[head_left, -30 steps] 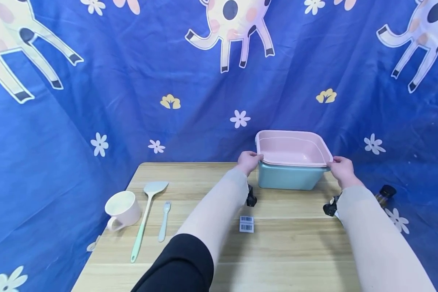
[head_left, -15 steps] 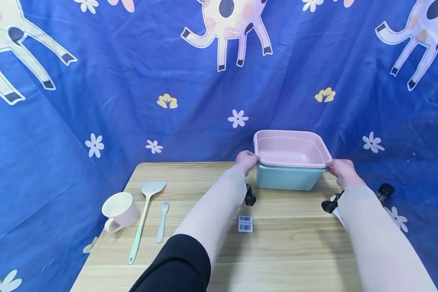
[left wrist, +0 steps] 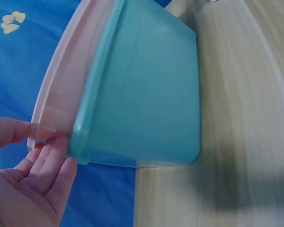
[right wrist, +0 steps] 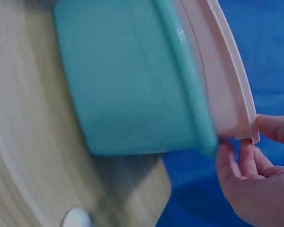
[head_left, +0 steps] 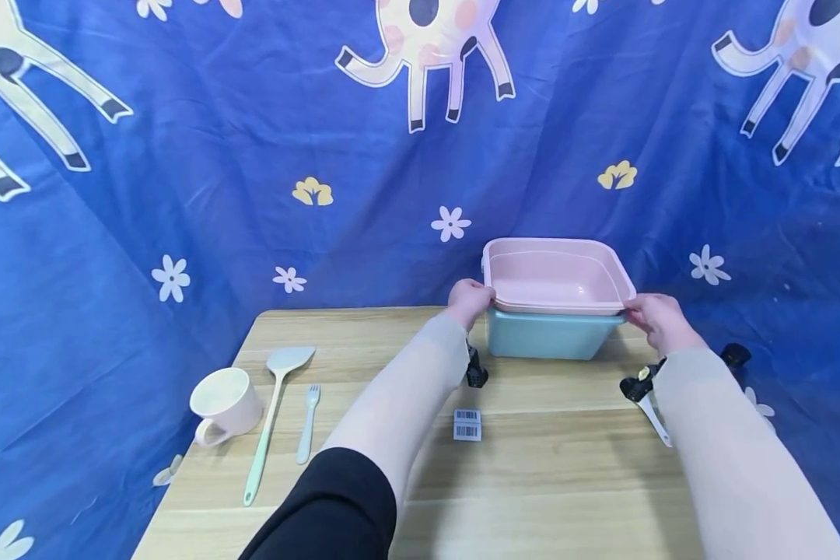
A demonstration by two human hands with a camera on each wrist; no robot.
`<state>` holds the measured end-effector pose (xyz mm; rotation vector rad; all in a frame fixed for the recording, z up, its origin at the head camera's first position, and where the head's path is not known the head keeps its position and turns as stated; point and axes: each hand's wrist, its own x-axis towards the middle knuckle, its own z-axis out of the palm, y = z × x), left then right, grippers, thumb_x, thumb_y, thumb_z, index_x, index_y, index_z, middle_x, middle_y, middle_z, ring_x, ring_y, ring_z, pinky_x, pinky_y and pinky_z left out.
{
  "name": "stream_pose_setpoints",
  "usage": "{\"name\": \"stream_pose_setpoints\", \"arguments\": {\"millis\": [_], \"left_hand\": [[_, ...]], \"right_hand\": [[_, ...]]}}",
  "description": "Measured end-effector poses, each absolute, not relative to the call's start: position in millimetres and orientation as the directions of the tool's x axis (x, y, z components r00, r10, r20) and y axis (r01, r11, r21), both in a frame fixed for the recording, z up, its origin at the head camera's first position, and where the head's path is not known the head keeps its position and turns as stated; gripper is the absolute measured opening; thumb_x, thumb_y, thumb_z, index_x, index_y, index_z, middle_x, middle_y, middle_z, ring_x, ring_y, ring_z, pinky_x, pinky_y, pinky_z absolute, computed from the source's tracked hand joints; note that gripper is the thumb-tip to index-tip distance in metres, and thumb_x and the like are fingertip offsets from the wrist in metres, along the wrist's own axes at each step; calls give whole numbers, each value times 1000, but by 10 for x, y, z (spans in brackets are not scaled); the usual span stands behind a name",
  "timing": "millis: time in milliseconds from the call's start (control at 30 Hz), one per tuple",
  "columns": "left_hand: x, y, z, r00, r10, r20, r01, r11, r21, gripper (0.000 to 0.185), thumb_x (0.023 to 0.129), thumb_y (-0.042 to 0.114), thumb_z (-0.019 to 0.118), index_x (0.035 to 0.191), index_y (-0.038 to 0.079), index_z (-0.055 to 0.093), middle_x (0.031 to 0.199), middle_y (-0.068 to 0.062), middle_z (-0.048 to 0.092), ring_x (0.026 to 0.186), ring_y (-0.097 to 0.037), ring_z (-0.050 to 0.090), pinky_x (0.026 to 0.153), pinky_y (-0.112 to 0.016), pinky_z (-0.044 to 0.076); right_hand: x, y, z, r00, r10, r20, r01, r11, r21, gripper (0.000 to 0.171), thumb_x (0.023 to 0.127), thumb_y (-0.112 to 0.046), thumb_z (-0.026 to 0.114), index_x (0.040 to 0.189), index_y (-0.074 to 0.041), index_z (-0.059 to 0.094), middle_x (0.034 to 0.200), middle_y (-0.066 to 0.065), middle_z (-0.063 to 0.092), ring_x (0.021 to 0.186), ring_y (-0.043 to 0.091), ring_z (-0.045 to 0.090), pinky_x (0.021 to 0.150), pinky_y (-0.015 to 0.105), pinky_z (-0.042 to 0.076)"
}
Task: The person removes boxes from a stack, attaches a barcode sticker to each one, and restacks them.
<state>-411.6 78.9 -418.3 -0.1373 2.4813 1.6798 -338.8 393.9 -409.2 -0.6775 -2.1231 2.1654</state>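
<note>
Left hand point(head_left: 470, 299) and right hand point(head_left: 654, 317) pinch opposite rims of the pink tub point(head_left: 553, 274), nested in the teal tub point(head_left: 547, 336). A barcode label point(head_left: 467, 425), digits unreadable, lies on the counter point(head_left: 532, 467).

Pink plastic basin point(head_left: 556, 274) nested in teal plastic basin point(head_left: 547, 334), at far right of wooden worktop point(head_left: 532, 467). Cream ceramic mug point(head_left: 224, 403), pale green spatula point(head_left: 274, 412), pale blue fork point(head_left: 308, 424) in row at left. Barcode label point(head_left: 467, 425) at centre.
</note>
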Motion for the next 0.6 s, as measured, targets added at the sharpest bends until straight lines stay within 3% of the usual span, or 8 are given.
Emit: {"name": "stream_pose_setpoints", "arguments": {"millis": [167,300,400,600], "left_hand": [[-4106,772,-4068,-992,19,-123,-111,313,943,11,87,13,66,92,4,62,83,-5,65,81,-19,60,67,-28,46],[-4081,757,-3946,-994,47,-94,-79,249,965,9,87,10,66,90,4,61,82,-8,65,88,-27,65,64,-27,45],[-4078,762,-3801,-997,48,-56,-46,202,978,9,88,9,66,91,3,60,82,-10,66,90,-30,67,68,-28,47],[-4076,733,-3522,-999,38,-4,1,149,989,12,91,11,65,97,2,61,90,-10,63,85,-24,66,82,-33,51]], "right_hand": [[-3375,3914,-3913,-908,344,-239,224,-82,-971,23,94,-2,57,117,0,50,73,-10,64,76,3,63,81,20,51],[-3369,3913,-3784,-893,385,-231,210,-96,-973,19,93,-1,59,110,-5,51,73,-11,61,74,3,60,71,17,51],[-3375,3930,-3652,-896,394,-205,169,-122,-978,19,93,0,60,107,-7,50,75,-9,60,73,4,60,67,16,51],[-3346,3879,-3338,-903,404,-149,135,-62,-989,20,95,-8,62,112,-8,53,91,-6,57,80,5,58,72,14,50]]}}
